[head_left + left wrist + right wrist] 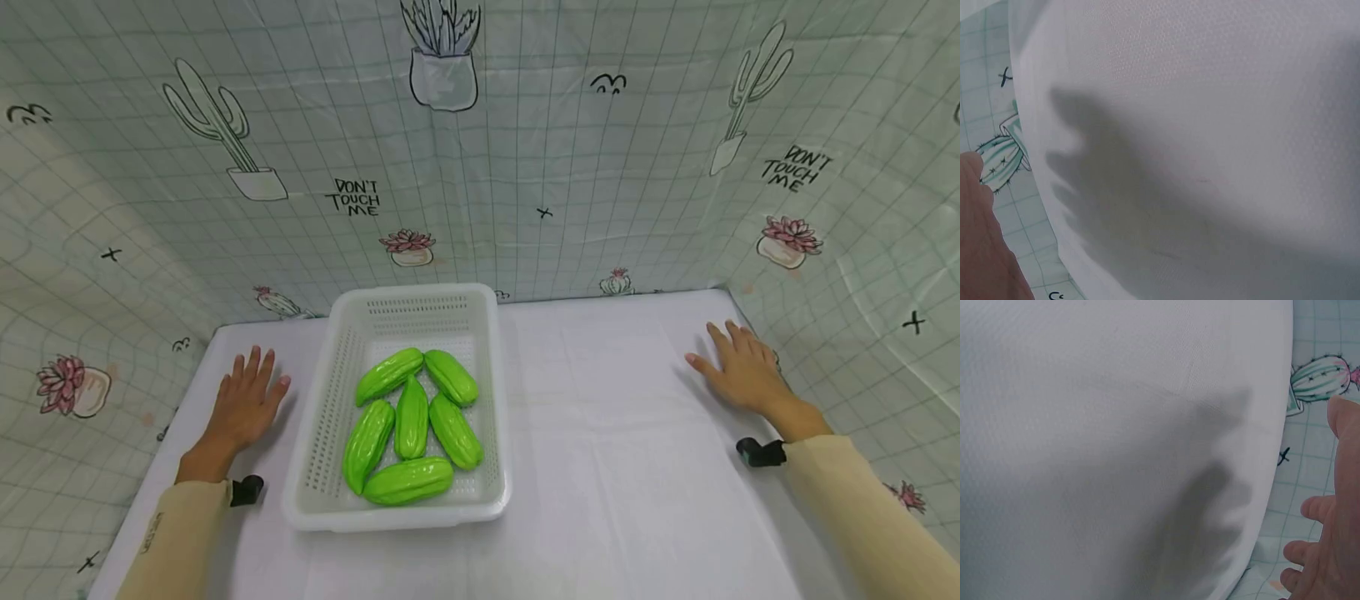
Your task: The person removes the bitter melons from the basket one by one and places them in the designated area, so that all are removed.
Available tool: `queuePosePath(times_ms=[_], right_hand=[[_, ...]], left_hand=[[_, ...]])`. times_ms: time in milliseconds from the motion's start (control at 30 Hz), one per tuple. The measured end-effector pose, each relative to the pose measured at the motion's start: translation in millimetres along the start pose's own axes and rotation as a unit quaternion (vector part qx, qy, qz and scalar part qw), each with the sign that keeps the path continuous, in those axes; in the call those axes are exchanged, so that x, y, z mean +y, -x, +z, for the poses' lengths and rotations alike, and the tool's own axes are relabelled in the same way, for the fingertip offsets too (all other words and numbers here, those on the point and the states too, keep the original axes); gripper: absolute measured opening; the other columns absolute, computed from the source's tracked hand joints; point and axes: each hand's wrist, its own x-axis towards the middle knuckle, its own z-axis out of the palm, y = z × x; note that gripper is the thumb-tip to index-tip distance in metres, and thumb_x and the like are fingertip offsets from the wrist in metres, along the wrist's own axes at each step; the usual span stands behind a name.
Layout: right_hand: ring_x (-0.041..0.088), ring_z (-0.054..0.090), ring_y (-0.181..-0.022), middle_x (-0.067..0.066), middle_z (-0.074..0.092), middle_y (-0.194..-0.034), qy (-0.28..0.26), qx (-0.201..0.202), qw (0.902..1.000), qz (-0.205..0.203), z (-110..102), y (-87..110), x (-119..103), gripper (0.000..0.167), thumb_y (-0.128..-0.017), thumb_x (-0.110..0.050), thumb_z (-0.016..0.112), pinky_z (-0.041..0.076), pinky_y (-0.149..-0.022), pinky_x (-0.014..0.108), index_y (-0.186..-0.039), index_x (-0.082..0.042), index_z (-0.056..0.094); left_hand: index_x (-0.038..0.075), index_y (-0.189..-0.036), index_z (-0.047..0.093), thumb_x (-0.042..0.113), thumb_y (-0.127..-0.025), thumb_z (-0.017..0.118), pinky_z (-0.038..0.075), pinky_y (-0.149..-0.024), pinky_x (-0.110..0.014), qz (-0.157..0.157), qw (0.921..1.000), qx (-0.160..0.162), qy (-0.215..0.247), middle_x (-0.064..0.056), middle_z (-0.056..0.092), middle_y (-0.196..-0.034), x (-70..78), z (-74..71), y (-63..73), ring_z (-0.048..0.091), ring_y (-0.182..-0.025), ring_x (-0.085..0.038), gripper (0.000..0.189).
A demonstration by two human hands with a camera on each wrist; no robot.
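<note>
A white plastic basket (pixel 300 467) with perforated walls stands left of the table's middle. Inside it lie several bright green, ridged, glossy vegetables (pixel 408 482) that look like bitter melons. To the basket's left, my left hand (pixel 242 404) hovers palm down with its fingers extended, holding nothing. Far over on the right side is my right hand (pixel 742 367), fingers spread and relaxed, also holding nothing. In the left wrist view only an edge of the left hand (pixel 988 244) shows, beside its shadow. The right wrist view catches the right hand's thumb and several fingertips (pixel 1313 509).
A white cloth covers the table (pixel 600 442). Behind it and along both sides hangs a gridded curtain (pixel 510 150) printed with cacti and lettering. Small black wrist cameras (pixel 761 452) sit at both cuffs.
</note>
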Motion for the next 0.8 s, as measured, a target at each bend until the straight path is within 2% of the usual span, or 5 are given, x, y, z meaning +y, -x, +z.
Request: queuePosePath(times_ms=[433, 633, 800], right_hand=[[0.067, 0.009, -0.149, 0.046, 0.011, -0.163, -0.003, -0.008, 1.0000, -0.003, -3, 2.7, -8, 0.089, -0.110, -0.055, 0.044, 0.008, -0.113, 0.084, -0.162, 0.012, 0.020], [0.067, 0.011, -0.149, 0.045, 0.013, -0.163, -0.004, 0.001, 0.9998, -0.017, -7, 0.4, -18, 0.089, -0.109, -0.055, 0.048, 0.008, -0.114, 0.082, -0.162, 0.010, 0.021], [0.066, 0.012, -0.149, 0.044, 0.015, -0.163, -0.003, 0.009, 0.9994, -0.033, -9, -2.4, -29, 0.088, -0.108, -0.055, 0.051, 0.009, -0.116, 0.080, -0.162, 0.010, 0.023]], left_hand=[[-0.011, -0.164, 0.006, 0.050, -0.115, 0.023, -0.006, -0.123, -0.072, 0.006, 0.9999, -0.010, 0.011, -0.034, -0.007, -0.170, 4.4, -0.9, -0.7, -0.011, -0.156, -0.057, 0.080], [-0.012, -0.163, 0.007, 0.048, -0.115, 0.024, -0.004, -0.123, -0.072, 0.004, 0.9999, -0.009, 0.006, -0.034, -0.006, -0.170, 7.5, -2.9, -0.6, -0.009, -0.156, -0.058, 0.078], [-0.013, -0.162, 0.006, 0.045, -0.116, 0.021, -0.004, -0.122, -0.073, 0.003, 0.9995, -0.017, 0.027, -0.036, -0.006, -0.169, 11.3, -5.1, -1.3, -0.009, -0.155, -0.059, 0.076]])
